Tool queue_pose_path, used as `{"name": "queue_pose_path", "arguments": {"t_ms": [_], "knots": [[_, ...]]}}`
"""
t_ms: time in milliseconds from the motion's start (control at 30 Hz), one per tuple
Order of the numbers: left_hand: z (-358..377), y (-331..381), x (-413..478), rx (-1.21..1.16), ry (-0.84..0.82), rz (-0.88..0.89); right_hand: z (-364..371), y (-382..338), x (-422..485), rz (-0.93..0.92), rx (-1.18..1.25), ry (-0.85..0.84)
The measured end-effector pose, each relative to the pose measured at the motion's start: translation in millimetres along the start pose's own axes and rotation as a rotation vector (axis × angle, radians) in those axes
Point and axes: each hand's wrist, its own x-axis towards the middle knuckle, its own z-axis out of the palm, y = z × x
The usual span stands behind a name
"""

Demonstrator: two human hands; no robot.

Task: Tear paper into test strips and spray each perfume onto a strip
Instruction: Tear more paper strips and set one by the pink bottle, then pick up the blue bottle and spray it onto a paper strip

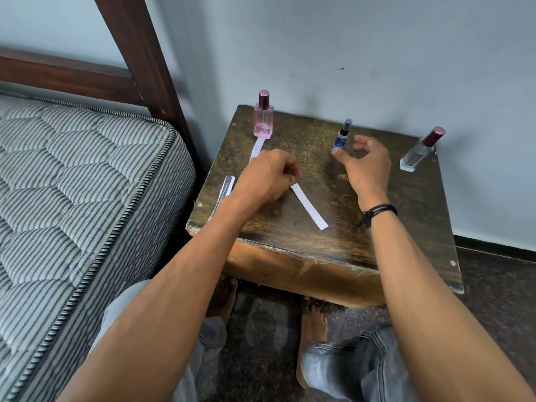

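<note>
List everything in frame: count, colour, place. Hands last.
wooden table: 1, dark brown, worn, centre, against the wall
pink perfume bottle: 1, pink with dark red cap, back left of table, upright
blue perfume bottle: 1, small, blue with grey cap, back centre, upright
clear perfume bottle: 1, clear with dark red cap, back right, upright
paper strips: 2, white; one mid-table, one in front of the pink bottle
printed paper piece: 1, dark edged, table's left edge
mattress: 1, grey striped, left
bed frame: 1, dark wood, upper left
left hand: 1, fingers at the mid-table strip's end
right hand: 1, open, beside the blue bottle, black wristband
</note>
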Motion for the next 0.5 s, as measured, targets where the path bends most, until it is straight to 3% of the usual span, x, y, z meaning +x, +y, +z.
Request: {"name": "queue_pose_path", "arguments": {"t_ms": [500], "knots": [[-7.7, -10.1, 6.3, -0.038, 0.029, -0.042, 16.3, 0.5, 11.5, -0.046, -0.092, 0.013]]}}
